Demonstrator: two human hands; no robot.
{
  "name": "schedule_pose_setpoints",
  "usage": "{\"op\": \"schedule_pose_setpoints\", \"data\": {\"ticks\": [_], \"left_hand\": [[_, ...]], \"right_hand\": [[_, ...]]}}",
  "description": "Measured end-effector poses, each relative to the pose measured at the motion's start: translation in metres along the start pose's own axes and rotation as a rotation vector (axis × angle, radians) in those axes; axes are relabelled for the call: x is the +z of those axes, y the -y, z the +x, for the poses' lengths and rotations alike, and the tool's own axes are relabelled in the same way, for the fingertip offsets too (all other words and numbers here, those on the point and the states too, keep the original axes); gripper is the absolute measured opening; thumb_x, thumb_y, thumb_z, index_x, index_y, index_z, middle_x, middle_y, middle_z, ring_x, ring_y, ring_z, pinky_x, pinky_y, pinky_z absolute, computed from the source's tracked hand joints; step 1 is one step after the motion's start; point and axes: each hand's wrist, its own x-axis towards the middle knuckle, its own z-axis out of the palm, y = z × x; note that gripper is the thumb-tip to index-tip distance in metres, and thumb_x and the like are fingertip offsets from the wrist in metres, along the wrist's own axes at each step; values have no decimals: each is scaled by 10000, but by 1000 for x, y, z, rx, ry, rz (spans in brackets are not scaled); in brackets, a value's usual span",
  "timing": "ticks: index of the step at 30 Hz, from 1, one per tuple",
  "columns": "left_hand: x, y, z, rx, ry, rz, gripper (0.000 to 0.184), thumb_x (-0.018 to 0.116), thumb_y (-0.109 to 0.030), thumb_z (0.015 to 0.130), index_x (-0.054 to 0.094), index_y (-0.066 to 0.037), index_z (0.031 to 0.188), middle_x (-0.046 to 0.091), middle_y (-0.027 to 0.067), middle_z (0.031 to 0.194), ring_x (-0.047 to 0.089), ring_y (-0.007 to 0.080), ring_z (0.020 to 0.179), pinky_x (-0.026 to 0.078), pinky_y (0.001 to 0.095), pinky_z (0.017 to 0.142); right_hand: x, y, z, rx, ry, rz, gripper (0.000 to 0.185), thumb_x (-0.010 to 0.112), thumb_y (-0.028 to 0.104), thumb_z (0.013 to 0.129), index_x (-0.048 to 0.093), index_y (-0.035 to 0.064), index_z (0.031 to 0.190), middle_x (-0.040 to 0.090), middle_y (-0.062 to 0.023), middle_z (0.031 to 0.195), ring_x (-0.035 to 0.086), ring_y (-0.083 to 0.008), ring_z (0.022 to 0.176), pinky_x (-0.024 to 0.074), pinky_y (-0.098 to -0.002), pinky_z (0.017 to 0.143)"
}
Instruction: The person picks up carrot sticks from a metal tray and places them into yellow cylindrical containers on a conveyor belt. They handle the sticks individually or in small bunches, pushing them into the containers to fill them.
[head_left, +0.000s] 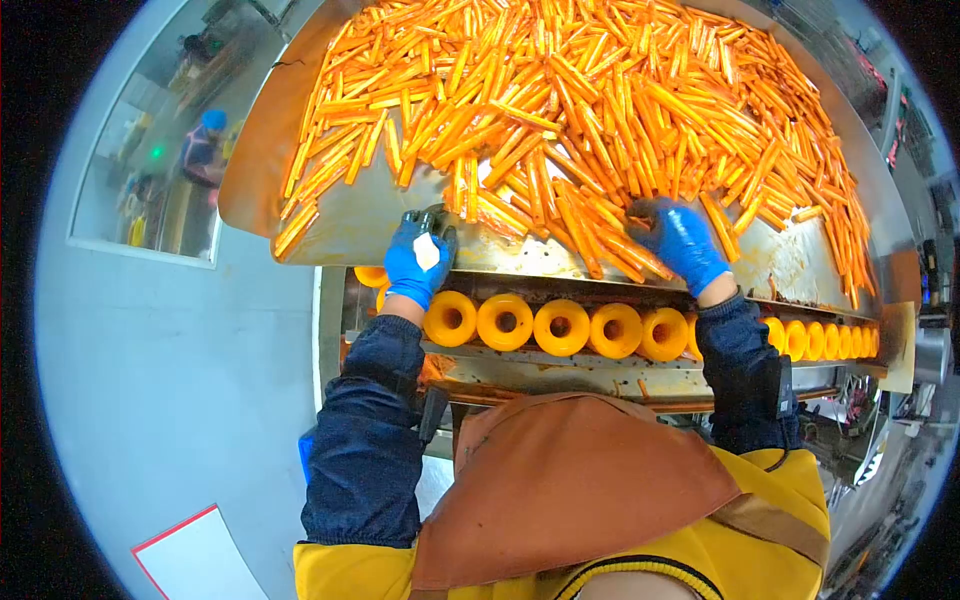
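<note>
A large pile of orange sticks covers the metal tray. My left hand, in a blue glove with dark fingertips and a whitish patch on its back, is at the tray's front edge, just below the pile; its fingers are bent and what they hold, if anything, is hidden. My right hand, also gloved in blue, rests at the pile's front edge against several sticks, its fingertips hidden among them. Between my hands, sticks lie at angles down to the tray's edge.
A row of yellow funnel-shaped cups runs along the tray's front. Left stands a pale wall with a window, behind which a person in a blue cap is visible. Machinery lies at the right.
</note>
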Motion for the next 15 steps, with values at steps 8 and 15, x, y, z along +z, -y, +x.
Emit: {"op": "schedule_pose_setpoints", "data": {"ticks": [8,15], "left_hand": [[1,-1,-1,-21,-15,31,362,617,-310,791,625,-118,1098,626,177,1056,571,356,993,469,435,877],[-2,-1,0,1,18,21,343,594,-276,811,612,-98,1103,625,158,1031,563,357,992,471,420,878]], "right_hand": [[11,-6,11,-25,-42,-18,372,690,278,757,634,36,1033,669,-201,913,667,-319,815,527,-423,713],[-24,49,-57,183,69,1258,248,612,230,857,652,20,983,671,-43,866,614,-119,736,499,-287,667]]}}
